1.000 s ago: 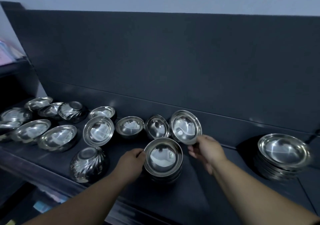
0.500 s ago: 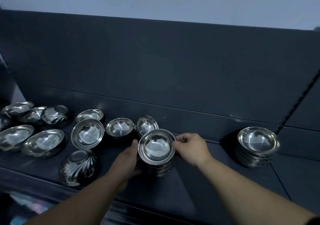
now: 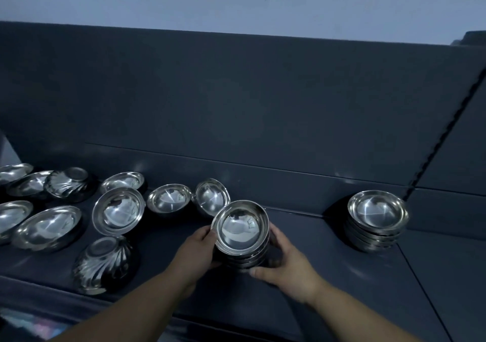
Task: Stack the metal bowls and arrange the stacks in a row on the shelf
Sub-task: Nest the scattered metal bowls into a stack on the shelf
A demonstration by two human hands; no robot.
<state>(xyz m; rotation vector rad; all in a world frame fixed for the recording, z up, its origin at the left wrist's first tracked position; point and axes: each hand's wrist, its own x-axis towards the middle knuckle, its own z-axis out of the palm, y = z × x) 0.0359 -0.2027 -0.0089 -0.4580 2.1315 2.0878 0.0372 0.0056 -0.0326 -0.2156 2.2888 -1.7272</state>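
A stack of metal bowls [image 3: 240, 227] sits tilted toward me in the middle of the dark shelf [image 3: 328, 262]. My left hand [image 3: 196, 253] grips its left side and my right hand [image 3: 285, 262] wraps its right side and base. A second stack of bowls [image 3: 377, 219] stands at the right, by the back wall. Several loose bowls lie to the left: a tilted one [image 3: 212, 197], an upright one [image 3: 168, 198], a rimmed one [image 3: 118, 210] and an upside-down fluted bowl [image 3: 105, 264].
More loose bowls crowd the far left, among them a wide one [image 3: 46, 227] and another upside-down fluted bowl [image 3: 69, 182]. A dark back panel [image 3: 236, 105] rises behind the shelf. The shelf's front edge [image 3: 131, 302] runs below my arms.
My right hand set the tilted bowl on the stack, then dropped to the stack's right side. Both hands now hold the stack, which tilts toward me. The view has shifted right.
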